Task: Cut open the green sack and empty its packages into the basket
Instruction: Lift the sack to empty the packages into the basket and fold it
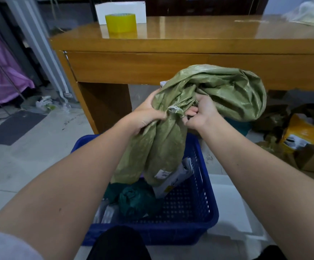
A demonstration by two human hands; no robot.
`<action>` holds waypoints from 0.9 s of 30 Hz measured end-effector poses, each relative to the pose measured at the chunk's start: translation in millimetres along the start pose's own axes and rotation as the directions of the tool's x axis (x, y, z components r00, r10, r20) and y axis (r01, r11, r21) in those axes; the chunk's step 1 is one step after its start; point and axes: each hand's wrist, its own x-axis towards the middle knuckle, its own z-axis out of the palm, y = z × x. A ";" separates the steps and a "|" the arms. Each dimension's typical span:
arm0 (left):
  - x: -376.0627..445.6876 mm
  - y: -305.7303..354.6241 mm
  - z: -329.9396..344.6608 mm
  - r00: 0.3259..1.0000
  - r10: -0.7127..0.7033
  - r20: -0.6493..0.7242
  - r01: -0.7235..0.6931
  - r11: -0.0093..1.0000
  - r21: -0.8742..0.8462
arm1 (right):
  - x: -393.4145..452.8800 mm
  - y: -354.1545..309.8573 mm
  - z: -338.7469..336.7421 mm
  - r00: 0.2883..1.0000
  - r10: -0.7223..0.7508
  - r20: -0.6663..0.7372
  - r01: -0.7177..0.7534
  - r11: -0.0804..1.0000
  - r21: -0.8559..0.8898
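Above the blue perforated basket (195,209) I hold the green woven sack (221,91), bunched up and upended, its lower end hanging down into the basket. My left hand (145,114) is closed on the sack's left side at its gathered middle. My right hand (199,113) clutches the fabric just to the right. Inside the basket lie a dark green wrapped package (135,201), a white mailer (173,181) with a yellow label and some pale packets (107,212) at the lower left. What is still inside the sack is hidden.
A wooden desk (190,61) stands right behind the basket, with a yellow tape roll (121,23) and a white box (120,10) on top. Crumpled sacks, a yellow parcel (302,134) and cardboard boxes (313,158) lie on the floor at right. My dark-clad knees (118,244) are below the basket.
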 end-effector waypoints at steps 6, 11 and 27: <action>-2.8 -2.5 -3.6 0.956 0.161 -0.245 -0.023 0.873 0.487 | -3.8 1.9 -2.7 0.996 0.049 -0.071 -0.056 0.993 -0.104; -5.1 -11.4 -33.7 0.856 0.079 -0.510 0.335 0.666 0.666 | -1.2 -21.0 -18.9 0.954 -0.185 -0.238 0.033 0.848 -0.528; 23.5 -27.9 -2.4 0.966 -0.256 0.042 0.244 0.953 0.180 | -6.9 -35.9 -46.7 0.984 -0.139 -0.111 -0.092 0.135 -0.987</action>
